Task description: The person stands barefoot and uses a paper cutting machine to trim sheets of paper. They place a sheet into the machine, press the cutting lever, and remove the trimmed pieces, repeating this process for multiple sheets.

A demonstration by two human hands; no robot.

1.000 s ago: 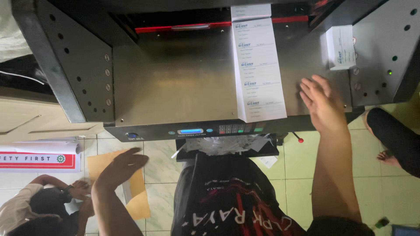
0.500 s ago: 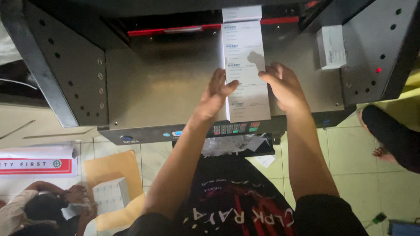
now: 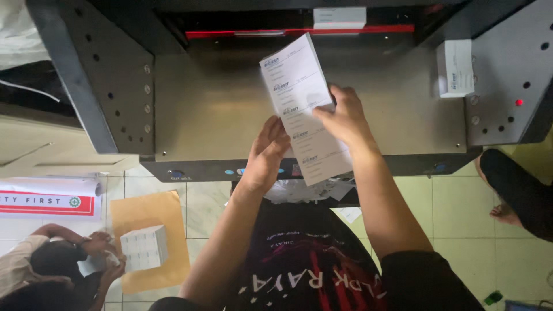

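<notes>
Both hands are on the long stack of printed slips (image 3: 302, 109), which sits on the metal cutter table (image 3: 213, 109). Its long axis runs from 11 o'clock to 5 o'clock. The right hand (image 3: 343, 118) is closer, fingers curled over the 3 o'clock edge. The left hand (image 3: 266, 151) presses flat against the 8 o'clock side, fingers mostly straight.

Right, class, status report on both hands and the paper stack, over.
Left hand steadies the lower left edge of the paper stack. Right hand has its grip on the right side, stack tilted over the cutter table. Nothing in the way.
</notes>
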